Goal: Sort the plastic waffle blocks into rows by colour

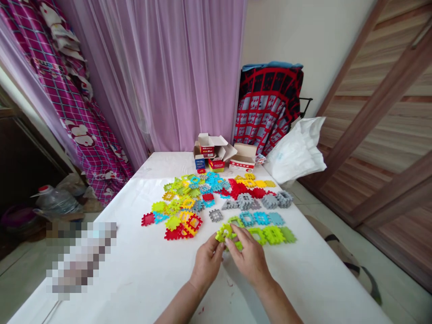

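My left hand point(207, 261) and my right hand point(249, 256) meet near the middle of the table, both closed on a lime-green interlocking plastic block point(223, 232) with notched edges and a hole. Just beyond and to the right runs a row of lime-green blocks point(273, 235), partly covered by my right fingers. Behind it lie blue blocks point(261, 218). A single grey block point(216, 215) rests flat ahead of my left hand. Red, yellow, green and blue blocks lie mixed in a pile point(185, 193) to the left.
Several opened small cardboard boxes point(241, 157) stand at the table's far end. A white plastic bag point(297, 148) sits at the far right edge. Grey blocks point(270, 201) and red blocks point(241, 188) are grouped at the back right. A blurred-out object point(84, 261) lies at the left edge.
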Action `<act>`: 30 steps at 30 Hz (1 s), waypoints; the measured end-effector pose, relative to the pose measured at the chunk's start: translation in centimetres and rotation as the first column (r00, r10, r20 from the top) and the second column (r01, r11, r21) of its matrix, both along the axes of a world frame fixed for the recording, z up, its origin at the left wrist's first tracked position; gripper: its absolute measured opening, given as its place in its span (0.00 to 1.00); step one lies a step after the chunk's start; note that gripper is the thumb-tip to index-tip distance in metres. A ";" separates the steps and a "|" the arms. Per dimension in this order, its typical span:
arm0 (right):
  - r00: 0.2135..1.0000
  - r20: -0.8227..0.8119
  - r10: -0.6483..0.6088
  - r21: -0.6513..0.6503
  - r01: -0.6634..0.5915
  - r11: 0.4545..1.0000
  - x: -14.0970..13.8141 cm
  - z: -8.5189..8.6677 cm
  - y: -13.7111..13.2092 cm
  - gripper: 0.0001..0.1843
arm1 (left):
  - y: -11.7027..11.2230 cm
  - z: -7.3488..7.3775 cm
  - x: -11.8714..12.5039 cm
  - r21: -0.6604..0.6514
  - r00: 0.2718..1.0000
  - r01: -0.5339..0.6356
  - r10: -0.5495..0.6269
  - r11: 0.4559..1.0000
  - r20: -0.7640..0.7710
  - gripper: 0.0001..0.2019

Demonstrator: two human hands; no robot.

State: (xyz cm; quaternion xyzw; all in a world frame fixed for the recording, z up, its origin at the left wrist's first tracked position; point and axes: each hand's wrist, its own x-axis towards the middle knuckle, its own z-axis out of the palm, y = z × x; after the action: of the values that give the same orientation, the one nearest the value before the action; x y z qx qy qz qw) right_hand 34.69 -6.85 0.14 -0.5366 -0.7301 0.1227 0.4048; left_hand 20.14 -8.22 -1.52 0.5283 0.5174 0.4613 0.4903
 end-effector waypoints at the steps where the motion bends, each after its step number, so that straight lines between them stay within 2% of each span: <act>1: 1.000 0.006 0.008 -0.008 -0.008 1.000 0.3 0.2 0.0 0.22 | 0.0 0.0 0.0 -0.002 0.999 0.032 -0.032 0.999 -0.007 0.19; 6: 0.998 0.036 0.041 -0.107 -0.037 0.994 1.3 1.7 0.6 0.23 | 1.0 0.4 -0.3 0.068 0.984 0.150 -0.142 0.986 -0.107 0.20; 9: 0.997 0.031 0.070 -0.190 -0.063 0.980 1.7 2.4 1.4 0.26 | 1.7 1.3 -0.6 0.123 0.979 0.166 -0.148 0.978 -0.142 0.18; 13: 0.991 0.025 0.129 -0.278 -0.117 0.954 1.9 3.3 2.0 0.29 | 1.9 2.8 -0.8 0.112 0.983 0.162 -0.151 0.980 -0.106 0.18; 17: 0.984 0.051 0.173 -0.286 -0.151 0.946 1.7 3.8 2.0 0.31 | 1.8 3.4 -0.7 0.117 0.982 0.177 -0.167 0.977 -0.092 0.15; 20: 0.974 0.121 0.190 -0.257 -0.154 0.954 2.4 4.0 2.2 0.29 | 1.8 2.8 -1.1 0.158 0.963 0.199 -0.163 0.967 -0.214 0.19; 23: 0.953 0.246 0.175 -0.241 -0.115 0.964 5.6 4.2 3.0 0.27 | 2.0 1.7 -2.8 0.246 0.912 0.212 -0.102 0.946 -0.397 0.23; 26: 0.929 0.359 0.095 -0.226 -0.012 0.974 11.0 4.5 4.4 0.26 | 2.1 0.2 -5.6 0.361 0.813 0.208 0.045 0.909 -0.581 0.21; 30: 0.877 0.472 0.089 -0.257 0.041 0.966 17.5 5.1 5.6 0.24 | 2.2 -1.2 -8.4 0.557 0.699 0.214 0.273 0.803 -0.661 0.19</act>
State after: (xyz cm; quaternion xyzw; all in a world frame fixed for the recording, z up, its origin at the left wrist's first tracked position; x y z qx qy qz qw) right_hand 52.23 -1.25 5.22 -0.5892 -0.7918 0.0854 0.1362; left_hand 11.72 -6.07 -2.69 0.7818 0.5027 0.3655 0.0508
